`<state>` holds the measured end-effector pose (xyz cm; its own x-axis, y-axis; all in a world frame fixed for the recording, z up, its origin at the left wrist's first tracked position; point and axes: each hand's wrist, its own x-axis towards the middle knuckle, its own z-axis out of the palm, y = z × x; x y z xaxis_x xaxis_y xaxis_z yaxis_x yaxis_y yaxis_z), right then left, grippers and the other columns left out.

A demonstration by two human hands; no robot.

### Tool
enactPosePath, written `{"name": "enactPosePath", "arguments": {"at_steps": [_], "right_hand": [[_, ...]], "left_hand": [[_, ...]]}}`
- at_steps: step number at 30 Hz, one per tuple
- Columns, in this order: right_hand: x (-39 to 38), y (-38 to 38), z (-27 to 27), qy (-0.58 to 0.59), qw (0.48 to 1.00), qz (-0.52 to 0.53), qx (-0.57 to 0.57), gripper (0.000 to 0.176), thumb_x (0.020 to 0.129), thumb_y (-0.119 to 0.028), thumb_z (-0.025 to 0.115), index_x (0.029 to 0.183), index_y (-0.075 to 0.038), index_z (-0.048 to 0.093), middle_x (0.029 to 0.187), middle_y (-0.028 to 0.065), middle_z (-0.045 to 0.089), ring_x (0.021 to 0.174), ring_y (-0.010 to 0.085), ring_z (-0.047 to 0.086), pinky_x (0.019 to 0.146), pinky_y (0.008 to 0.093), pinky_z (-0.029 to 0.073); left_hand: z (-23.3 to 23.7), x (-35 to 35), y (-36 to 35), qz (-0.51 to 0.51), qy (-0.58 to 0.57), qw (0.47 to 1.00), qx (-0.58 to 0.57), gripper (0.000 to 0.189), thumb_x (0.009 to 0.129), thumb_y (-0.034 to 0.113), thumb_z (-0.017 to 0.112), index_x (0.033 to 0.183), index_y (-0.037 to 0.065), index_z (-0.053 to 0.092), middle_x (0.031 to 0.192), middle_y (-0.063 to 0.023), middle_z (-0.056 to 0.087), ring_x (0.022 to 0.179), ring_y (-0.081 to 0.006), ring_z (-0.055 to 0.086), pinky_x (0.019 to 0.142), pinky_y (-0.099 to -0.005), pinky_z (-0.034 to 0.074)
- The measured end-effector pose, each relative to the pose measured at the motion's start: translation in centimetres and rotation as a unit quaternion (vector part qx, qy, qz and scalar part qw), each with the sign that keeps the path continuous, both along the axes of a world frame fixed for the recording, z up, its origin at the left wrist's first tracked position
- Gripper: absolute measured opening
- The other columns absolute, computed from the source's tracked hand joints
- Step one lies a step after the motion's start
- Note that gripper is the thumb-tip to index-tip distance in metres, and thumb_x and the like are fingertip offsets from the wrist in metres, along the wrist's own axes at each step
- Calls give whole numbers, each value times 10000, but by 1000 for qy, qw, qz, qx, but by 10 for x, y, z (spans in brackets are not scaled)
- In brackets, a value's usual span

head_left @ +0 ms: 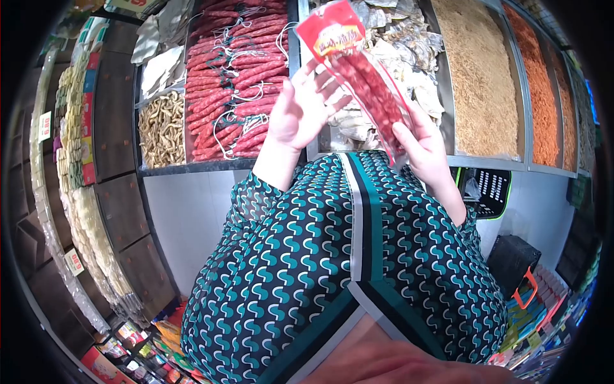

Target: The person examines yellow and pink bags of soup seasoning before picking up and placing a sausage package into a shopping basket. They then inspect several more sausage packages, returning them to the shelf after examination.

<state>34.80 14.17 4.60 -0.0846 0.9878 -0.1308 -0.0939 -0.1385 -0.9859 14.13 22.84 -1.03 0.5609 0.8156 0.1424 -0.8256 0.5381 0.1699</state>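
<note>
A clear plastic pack of red sausages [371, 86] with a red and yellow printed top is held up, slanting from upper left to lower right. My right hand [423, 144] grips its lower end, thumb on the front. Palm up and fingers spread, my left hand [304, 112] is beside the upper part of the pack, its fingertips close to the printed top. Beyond the hands lie tied red sausages [236, 70] in a tray at left and pale dried fish pieces [416, 57] behind the pack.
Farther left are small brown dried goods [162, 125] and pale flat sheets [161, 72]. Trays of tan shreds [483, 83] and orange shreds [537, 96] stand at right. A black basket [489, 192] sits below the trays. Bagged goods [77, 153] line shelves along the left.
</note>
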Motion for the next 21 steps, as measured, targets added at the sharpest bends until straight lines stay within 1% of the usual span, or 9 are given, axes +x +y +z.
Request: {"name": "enactPosePath", "arguments": {"at_steps": [1, 6, 8, 12, 16, 17, 18, 20, 21], "right_hand": [[-4, 2, 0, 15, 1000, -13, 11, 464, 912, -50, 506, 1352, -11, 362, 1159, 92, 574, 1002, 121, 557, 863, 256, 438], [-7, 13, 1, -38, 995, 96, -4, 597, 845, -77, 609, 1374, -37, 336, 1230, 125, 531, 1117, 169, 516, 932, 303, 419], [-3, 19, 16, -216, 957, 5, 194, 763, 772, -72, 668, 1413, -66, 254, 1359, 155, 394, 1216, 231, 443, 966, 355, 406], [17, 25, 40, 287, 953, 6, 97, 838, 677, 95, 464, 1430, -105, 155, 1409, 229, 260, 1257, 348, 390, 1037, 443, 353], [35, 26, 22, 400, 916, -32, 12, 841, 629, 143, 390, 1414, -91, 204, 1414, 232, 277, 1285, 390, 339, 1055, 502, 313], [35, 24, 24, 406, 912, -54, 0, 590, 646, 128, 416, 1203, -57, 477, 1402, 236, 313, 1297, 390, 322, 1061, 506, 300], [38, 25, 20, 405, 913, -54, 1, 590, 646, 128, 416, 1203, -57, 477, 1402, 236, 313, 1297, 390, 322, 1061, 506, 300], [45, 25, 8, 422, 905, 0, 52, 255, 659, 116, 445, 818, -53, 552, 1387, 238, 344, 1303, 370, 321, 1071, 491, 290], [41, 24, 10, 385, 921, -38, 42, 191, 666, 108, 466, 606, -70, 429, 1374, 232, 373, 1309, 363, 314, 1081, 485, 271]], "left_hand": [[-6, 6, -4, 4, 80, 995, 62, 799, 770, 447, 682, 1377, 104, 292, 1358, -118, 417, 1261, -289, 389, 1053, -496, 290], [-10, 29, -19, 28, 241, 970, 29, 479, 871, 241, 600, 1258, 16, 430, 1236, -194, 521, 1138, -331, 513, 965, -498, 413], [-5, 27, -18, 25, 230, 973, -12, 442, 899, 240, 556, 1240, -12, 430, 1206, -203, 539, 1083, -344, 550, 918, -504, 458], [-22, 5, -9, 40, 229, 971, -64, 370, 941, 279, 472, 1185, 1, 466, 1209, -210, 529, 1096, -331, 540, 908, -517, 458], [-28, -5, -8, 73, 207, 967, -128, 328, 942, 230, 475, 1172, -2, 448, 1233, -234, 502, 1110, -334, 525, 895, -514, 466], [-28, -6, -9, 77, 210, 966, -126, 348, 947, 241, 462, 1189, -8, 431, 1247, -237, 490, 1150, -342, 495, 927, -521, 442], [-27, -6, -9, 76, 209, 967, -125, 348, 947, 241, 462, 1189, -8, 431, 1247, -237, 490, 1150, -342, 495, 927, -521, 442], [-25, -8, -9, 88, 221, 964, -120, 362, 949, 243, 457, 1197, -19, 425, 1253, -235, 486, 1158, -346, 490, 940, -517, 434], [-30, -10, -7, 74, 207, 966, -136, 371, 949, 241, 457, 1202, -27, 420, 1251, -234, 489, 1165, -344, 485, 953, -515, 425]]}}
